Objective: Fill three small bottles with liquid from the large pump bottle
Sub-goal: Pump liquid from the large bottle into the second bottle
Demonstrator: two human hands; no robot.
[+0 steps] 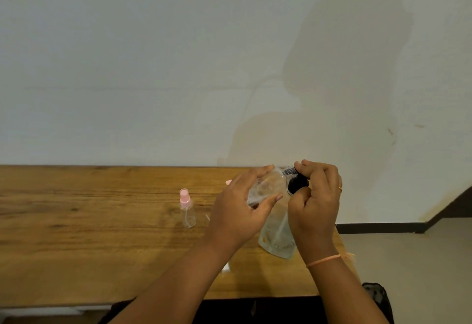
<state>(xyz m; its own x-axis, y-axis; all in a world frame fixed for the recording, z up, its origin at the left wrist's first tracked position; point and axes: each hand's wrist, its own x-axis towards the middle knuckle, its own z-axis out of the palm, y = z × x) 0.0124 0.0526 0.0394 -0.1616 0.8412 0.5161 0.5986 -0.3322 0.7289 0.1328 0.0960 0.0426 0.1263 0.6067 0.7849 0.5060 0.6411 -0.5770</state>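
A large clear bottle (265,187) with a barcode label is held tilted above the wooden table (89,234). My left hand (240,211) grips its body. My right hand (316,201) pinches its black cap (297,184) between thumb and fingers. One small clear bottle (187,210) with a pink spray top stands upright on the table, left of my hands. A pink tip of something (228,182) shows behind my left hand, mostly hidden. A clear plastic item (278,237) stands on the table beneath my hands; I cannot tell what it is.
A small white object (226,268) peeks out beside my left forearm. The table backs onto a pale wall; its right end lies just past my right wrist, with floor (408,260) beyond. A dark object (378,295) sits at the lower right.
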